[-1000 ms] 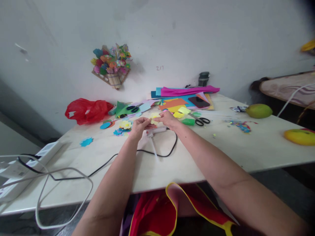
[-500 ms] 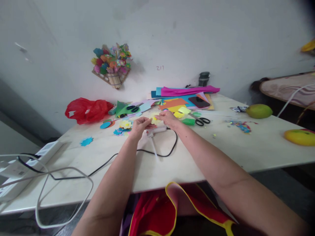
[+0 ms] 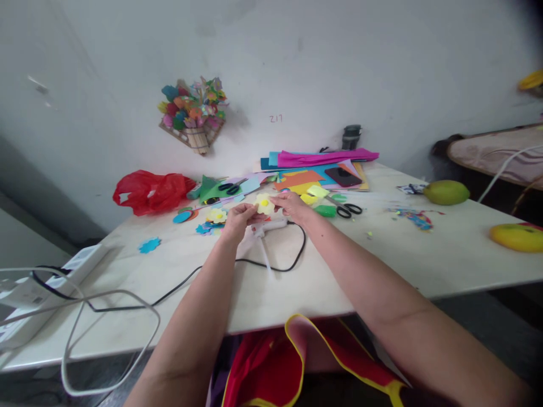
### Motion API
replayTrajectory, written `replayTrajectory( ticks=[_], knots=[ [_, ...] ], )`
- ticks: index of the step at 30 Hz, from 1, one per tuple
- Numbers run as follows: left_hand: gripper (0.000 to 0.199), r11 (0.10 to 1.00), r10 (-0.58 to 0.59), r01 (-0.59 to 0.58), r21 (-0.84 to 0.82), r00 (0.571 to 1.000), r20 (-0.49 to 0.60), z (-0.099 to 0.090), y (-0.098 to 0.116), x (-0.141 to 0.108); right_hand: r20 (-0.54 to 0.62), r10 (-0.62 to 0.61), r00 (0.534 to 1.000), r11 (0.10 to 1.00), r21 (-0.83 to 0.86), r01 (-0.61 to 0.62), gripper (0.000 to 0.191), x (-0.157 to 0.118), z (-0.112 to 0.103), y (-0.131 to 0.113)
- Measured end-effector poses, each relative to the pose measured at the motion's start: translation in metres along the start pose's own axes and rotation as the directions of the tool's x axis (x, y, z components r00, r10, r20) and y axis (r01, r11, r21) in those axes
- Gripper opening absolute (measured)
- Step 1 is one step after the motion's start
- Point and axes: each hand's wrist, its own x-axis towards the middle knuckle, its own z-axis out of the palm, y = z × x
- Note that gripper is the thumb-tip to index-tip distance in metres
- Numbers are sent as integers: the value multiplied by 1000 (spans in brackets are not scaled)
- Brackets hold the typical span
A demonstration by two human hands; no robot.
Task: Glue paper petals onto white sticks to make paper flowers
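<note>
Between my two hands is a pale yellow paper flower (image 3: 264, 204) with a brighter yellow centre. My left hand (image 3: 240, 218) pinches its left edge, and my right hand (image 3: 289, 203) pinches the right edge. Just below them on the table lies a white glue gun (image 3: 271, 225), with a clear glue stick (image 3: 265, 254) extending toward me. A similar pale flower (image 3: 216, 215) rests on blue paper flowers (image 3: 205, 228) left of my left hand. Black-handled scissors (image 3: 348, 210) lie to the right of my right hand.
A black cord (image 3: 182, 281) runs from the glue gun to a power strip (image 3: 80, 257) at left. A red plastic bag (image 3: 153, 192), coloured paper sheets (image 3: 301, 180), a phone (image 3: 343, 176) and a second pair of scissors (image 3: 231, 186) lie at the back. Mangoes (image 3: 446, 193) sit at right.
The paper flower now faces me more fully, with its petals and yellow centre plainer. My hands have shifted only slightly and still hold its edges.
</note>
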Motion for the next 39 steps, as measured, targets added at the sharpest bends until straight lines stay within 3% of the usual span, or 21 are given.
replayTrajectory(
  ticks=[6, 15, 26, 34, 39],
  knots=[
    [24, 999, -27, 28, -33, 1000, 1, -3, -1, 2, -34, -113, 993, 988, -112, 108, 31, -1, 1, -1],
    [30, 998, 3, -5, 61, 999, 33, -2, 1, -1, 1, 17, 1000, 1000, -20, -17, 35, -6, 8, -7],
    [30, 991, 41, -48, 126, 997, 65, 2, -1, -2, -73, -38, 997, 995, -95, 31, 42, -6, 13, -2],
    [32, 976, 69, -72, 207, 997, 22, 5, 9, -5, -88, -38, 995, 998, -55, 33, 37, -8, 14, -6],
    [28, 965, 133, -97, 245, 982, -135, -17, 16, 2, -144, -20, 989, 1000, -3, 20, 26, -5, 9, -8]
  ],
)
